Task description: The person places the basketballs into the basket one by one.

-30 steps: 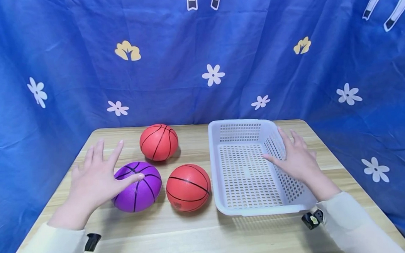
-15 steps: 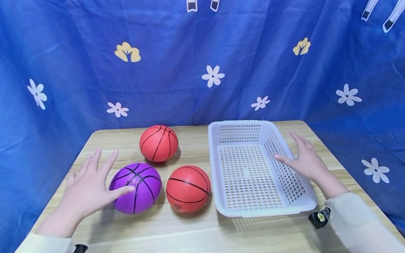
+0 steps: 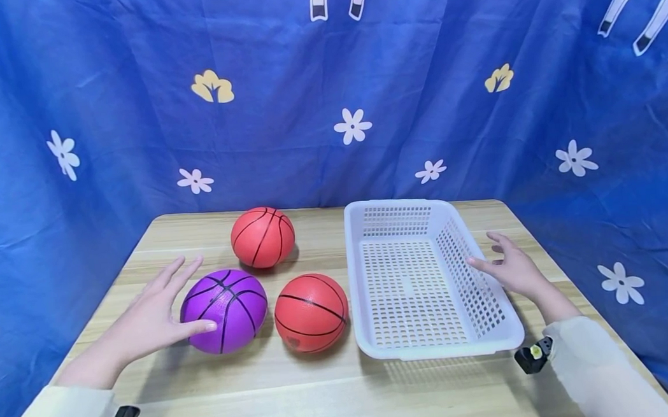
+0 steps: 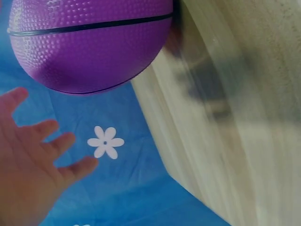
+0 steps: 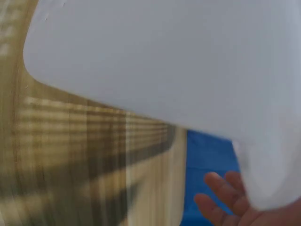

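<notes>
Smooth plastic basket [image 3: 359, 290], perhaps matt through the blur; left of it, the pebbled purple ball [image 3: 231, 313] shines; beneath the basket, wood-grained table [image 3: 277, 406]; behind it, creased cloth [image 3: 284, 141].

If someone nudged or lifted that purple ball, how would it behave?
The purple ball would likely roll, being rounded and on a flat table. Its pebbled skin, clear in the left wrist view, should probably help grip.

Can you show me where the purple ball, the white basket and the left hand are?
Purple ball [image 3: 234, 311]: head view, on the middle of its visible side.
White basket [image 3: 440, 351]: head view, on its near rim.
Left hand [image 3: 144, 323]: head view, on the back of the hand.
</notes>
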`<state>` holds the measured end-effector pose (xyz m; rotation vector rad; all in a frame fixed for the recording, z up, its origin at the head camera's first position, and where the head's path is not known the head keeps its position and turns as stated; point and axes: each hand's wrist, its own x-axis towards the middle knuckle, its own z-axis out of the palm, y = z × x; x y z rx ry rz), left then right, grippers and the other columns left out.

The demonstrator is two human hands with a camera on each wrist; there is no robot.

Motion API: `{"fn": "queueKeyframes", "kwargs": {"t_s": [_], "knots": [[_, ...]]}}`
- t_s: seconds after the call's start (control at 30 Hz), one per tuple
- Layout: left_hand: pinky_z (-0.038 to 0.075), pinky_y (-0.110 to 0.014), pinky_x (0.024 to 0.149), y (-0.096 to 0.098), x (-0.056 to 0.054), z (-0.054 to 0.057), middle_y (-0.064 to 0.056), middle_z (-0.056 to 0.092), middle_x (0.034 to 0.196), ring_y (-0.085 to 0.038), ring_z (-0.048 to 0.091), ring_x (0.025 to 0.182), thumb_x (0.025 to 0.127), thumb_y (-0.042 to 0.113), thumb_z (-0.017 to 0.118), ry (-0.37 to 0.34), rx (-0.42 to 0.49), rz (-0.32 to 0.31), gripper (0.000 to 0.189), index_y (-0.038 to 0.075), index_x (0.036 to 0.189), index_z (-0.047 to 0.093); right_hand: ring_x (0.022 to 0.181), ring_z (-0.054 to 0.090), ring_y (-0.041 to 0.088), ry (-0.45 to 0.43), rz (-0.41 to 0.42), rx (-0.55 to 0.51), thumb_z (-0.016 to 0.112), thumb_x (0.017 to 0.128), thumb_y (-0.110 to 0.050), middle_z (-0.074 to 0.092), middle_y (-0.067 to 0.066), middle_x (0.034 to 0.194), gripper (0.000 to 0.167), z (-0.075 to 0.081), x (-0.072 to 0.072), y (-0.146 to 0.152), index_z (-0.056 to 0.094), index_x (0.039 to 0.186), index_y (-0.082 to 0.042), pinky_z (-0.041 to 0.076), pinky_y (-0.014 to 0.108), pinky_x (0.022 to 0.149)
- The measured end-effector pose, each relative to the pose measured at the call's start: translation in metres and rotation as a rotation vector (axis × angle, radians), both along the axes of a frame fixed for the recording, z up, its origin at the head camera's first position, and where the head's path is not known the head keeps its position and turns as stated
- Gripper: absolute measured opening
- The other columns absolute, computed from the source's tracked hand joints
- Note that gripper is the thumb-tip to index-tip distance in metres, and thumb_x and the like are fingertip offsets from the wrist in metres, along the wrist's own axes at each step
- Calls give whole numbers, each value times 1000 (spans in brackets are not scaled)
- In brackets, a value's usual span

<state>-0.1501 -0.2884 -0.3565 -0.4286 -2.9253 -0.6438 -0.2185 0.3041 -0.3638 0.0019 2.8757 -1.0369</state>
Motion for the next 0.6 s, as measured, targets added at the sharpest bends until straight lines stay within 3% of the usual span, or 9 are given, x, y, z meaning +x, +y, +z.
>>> {"fn": "queueKeyframes", "kwargs": {"t_s": [0.17,0.27,0.43,0.6], "knots": [[26,-79,85,-3,-2,-6,-31,18,149,-58,22,128,66,46,84,-21,79,-46,111,15,153,22,127,31,54,-42,4,-56,62,87,-54,25,36,144,99,-8,-3,7,11,151,1,36,62,96],[28,-78,85,-4,-4,-11,-29,24,148,-55,25,128,65,42,86,-19,116,-66,110,12,152,24,123,38,52,-59,8,-107,62,88,-52,28,37,142,95,-13,-4,10,15,150,3,42,57,94],[32,-74,87,-4,-5,-18,-25,30,146,-52,31,126,65,37,87,-23,182,-87,109,9,150,27,104,59,40,-67,8,-225,63,90,-44,38,37,135,86,-19,-6,13,21,147,5,53,42,80],[42,-67,83,-3,-4,-22,-28,33,142,-51,39,120,66,35,87,-43,230,-88,107,9,150,27,89,65,26,-51,0,-322,58,96,-32,50,33,123,68,-23,-5,13,27,145,5,56,35,71]]}}
